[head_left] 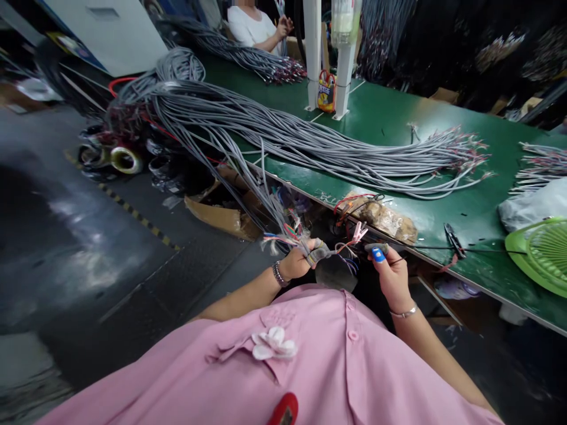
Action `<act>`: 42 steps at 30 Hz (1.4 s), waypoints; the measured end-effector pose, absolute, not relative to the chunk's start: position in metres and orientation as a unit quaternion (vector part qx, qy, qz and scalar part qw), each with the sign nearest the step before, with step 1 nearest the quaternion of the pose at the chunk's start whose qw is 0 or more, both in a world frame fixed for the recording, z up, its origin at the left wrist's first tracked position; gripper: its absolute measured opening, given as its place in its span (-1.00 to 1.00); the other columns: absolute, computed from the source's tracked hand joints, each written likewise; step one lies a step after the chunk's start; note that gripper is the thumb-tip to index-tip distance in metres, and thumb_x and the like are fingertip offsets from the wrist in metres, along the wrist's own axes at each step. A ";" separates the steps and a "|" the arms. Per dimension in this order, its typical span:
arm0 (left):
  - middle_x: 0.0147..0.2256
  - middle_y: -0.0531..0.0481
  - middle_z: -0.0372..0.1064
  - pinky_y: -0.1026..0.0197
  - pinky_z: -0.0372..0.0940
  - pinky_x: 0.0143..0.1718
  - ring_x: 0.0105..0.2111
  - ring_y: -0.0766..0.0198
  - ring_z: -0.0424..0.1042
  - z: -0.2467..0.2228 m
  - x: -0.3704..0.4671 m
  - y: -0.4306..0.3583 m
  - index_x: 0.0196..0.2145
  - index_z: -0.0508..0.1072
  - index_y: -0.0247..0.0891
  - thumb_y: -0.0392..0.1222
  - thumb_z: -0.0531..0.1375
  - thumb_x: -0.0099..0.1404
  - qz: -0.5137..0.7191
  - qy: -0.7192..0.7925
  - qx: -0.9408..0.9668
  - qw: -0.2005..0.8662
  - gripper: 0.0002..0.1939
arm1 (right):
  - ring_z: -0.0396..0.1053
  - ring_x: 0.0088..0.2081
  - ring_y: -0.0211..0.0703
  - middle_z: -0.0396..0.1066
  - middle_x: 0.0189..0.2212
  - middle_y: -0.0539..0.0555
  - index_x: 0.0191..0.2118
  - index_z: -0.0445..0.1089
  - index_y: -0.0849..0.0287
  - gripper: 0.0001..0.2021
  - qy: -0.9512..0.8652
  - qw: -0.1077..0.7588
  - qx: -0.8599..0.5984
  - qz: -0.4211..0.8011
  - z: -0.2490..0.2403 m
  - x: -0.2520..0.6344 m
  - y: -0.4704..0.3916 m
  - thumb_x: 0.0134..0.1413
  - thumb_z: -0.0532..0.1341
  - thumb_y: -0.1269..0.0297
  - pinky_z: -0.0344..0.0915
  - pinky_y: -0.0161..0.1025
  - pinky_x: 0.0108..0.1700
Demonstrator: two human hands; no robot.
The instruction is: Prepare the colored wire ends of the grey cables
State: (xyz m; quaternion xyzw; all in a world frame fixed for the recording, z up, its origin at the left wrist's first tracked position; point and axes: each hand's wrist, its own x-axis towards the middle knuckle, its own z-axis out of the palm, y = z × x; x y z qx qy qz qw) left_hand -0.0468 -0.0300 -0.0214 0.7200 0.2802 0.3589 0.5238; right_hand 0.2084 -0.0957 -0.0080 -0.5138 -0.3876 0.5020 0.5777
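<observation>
Just above my lap, my left hand [302, 260] is closed around the ends of several grey cables [271, 203], which hang down from the table edge. Thin coloured wires [349, 239] stick out past its fingers, toward the right. My right hand [390, 274] is a short distance to the right of these wires, with thumb and fingers pinched together. A blue wrap [378, 255] covers its thumb tip, and grey wrapping shows on fingers of both hands. Whatever the right hand pinches is too small or hidden to make out.
A long bundle of grey cables [310, 133] lies across the green table [411, 112]. Wire nippers [454, 241], a taped lump [376, 213] and a green basket [543, 254] sit along the near edge. White posts [312, 53] stand on the table; a co-worker [254, 26] is behind.
</observation>
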 end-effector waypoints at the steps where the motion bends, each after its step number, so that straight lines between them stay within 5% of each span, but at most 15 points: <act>1: -0.64 0.10 0.21 0.34 0.12 -0.55 -0.65 0.44 0.19 -0.023 -0.048 -0.030 -0.31 0.44 -0.37 0.15 0.04 0.41 0.354 0.276 0.714 0.538 -0.52 | 0.34 -0.37 -0.18 0.48 -0.39 0.02 -0.22 0.57 0.06 -0.85 -0.425 0.574 -0.516 0.473 -0.004 0.207 -0.099 0.06 0.36 0.20 0.29 -0.29 -0.36; 3: -0.68 0.12 0.18 0.35 0.09 -0.58 -0.68 0.45 0.15 -0.025 -0.049 -0.031 -0.32 0.44 -0.37 0.20 0.04 0.39 0.345 0.271 0.699 0.565 -0.48 | 0.37 -0.33 -0.13 0.50 -0.38 0.05 -0.21 0.58 0.08 -0.84 -0.492 0.564 -0.513 0.421 0.003 0.201 -0.103 0.08 0.35 0.20 0.33 -0.23 -0.27; 9: -0.69 0.12 0.16 0.36 0.03 -0.62 -0.70 0.47 0.12 -0.024 -0.050 -0.038 -0.38 0.45 -0.38 0.20 0.08 0.37 0.313 0.256 0.696 0.594 -0.48 | 0.42 -0.31 -0.13 0.52 -0.30 0.06 -0.01 0.49 0.04 -0.69 -0.487 0.531 -0.439 0.537 0.013 0.180 -0.109 0.11 0.33 0.17 0.37 -0.21 -0.23; 13: -0.66 0.13 0.16 0.40 0.00 -0.67 -0.70 0.50 0.10 -0.022 -0.048 -0.042 -0.39 0.44 -0.38 0.17 0.13 0.34 0.289 0.264 0.688 0.611 -0.51 | 0.39 -0.36 -0.16 0.50 -0.38 0.05 -0.22 0.55 0.08 -0.83 -0.470 0.546 -0.453 0.526 0.012 0.175 -0.109 0.08 0.36 0.16 0.37 -0.23 -0.27; 19: -0.40 -0.01 0.42 0.39 0.25 -0.53 -0.52 0.42 0.35 -0.023 -0.047 -0.044 -0.21 0.44 -0.36 0.01 0.42 0.07 0.340 0.264 0.612 0.663 -0.54 | 0.27 -0.50 -0.25 0.41 -0.54 -0.01 -0.39 0.52 0.14 -0.83 -0.457 0.531 -0.498 0.511 0.009 0.176 -0.111 0.04 0.38 0.15 0.28 -0.30 -0.41; 22: -0.44 0.05 0.37 0.39 0.19 -0.60 -0.62 0.47 0.26 -0.021 -0.045 -0.044 -0.24 0.45 -0.35 0.00 0.40 0.10 0.382 0.323 0.604 0.620 -0.59 | 0.27 -0.50 -0.25 0.40 -0.54 -0.01 -0.38 0.51 0.13 -0.85 -0.490 0.521 -0.487 0.501 0.011 0.176 -0.116 0.09 0.35 0.17 0.26 -0.30 -0.41; 28: -0.41 -0.01 0.39 0.28 0.31 -0.34 -0.39 0.31 0.35 -0.011 -0.036 -0.048 -0.33 0.50 -0.33 0.02 0.32 0.21 0.390 0.358 0.695 0.486 -0.69 | 0.27 -0.48 -0.21 0.44 -0.49 0.03 -0.35 0.53 0.11 -0.89 -0.655 0.458 -0.461 0.386 0.028 0.166 -0.120 0.15 0.30 0.24 0.23 -0.27 -0.39; 38: -0.67 0.18 0.15 0.42 -0.15 -0.75 -0.75 0.54 -0.05 -0.026 -0.044 -0.049 -0.44 0.38 -0.33 0.08 0.34 0.14 0.392 0.315 0.434 0.747 -0.61 | 0.37 -0.42 -0.13 0.50 -0.37 0.07 -0.02 0.49 0.01 -0.72 -0.737 0.452 -0.395 0.311 0.043 0.160 -0.119 0.14 0.26 0.32 0.31 -0.20 -0.35; 42: -0.67 0.19 0.15 0.45 -0.15 -0.77 -0.76 0.55 -0.06 -0.027 -0.049 -0.051 -0.43 0.38 -0.32 0.01 0.41 0.03 0.382 0.284 0.370 0.798 -0.62 | 0.47 -0.17 -0.01 0.52 -0.12 0.12 0.06 0.43 -0.03 -0.63 -0.735 0.477 -0.391 0.281 0.044 0.151 -0.115 0.15 0.22 0.40 0.38 -0.10 -0.11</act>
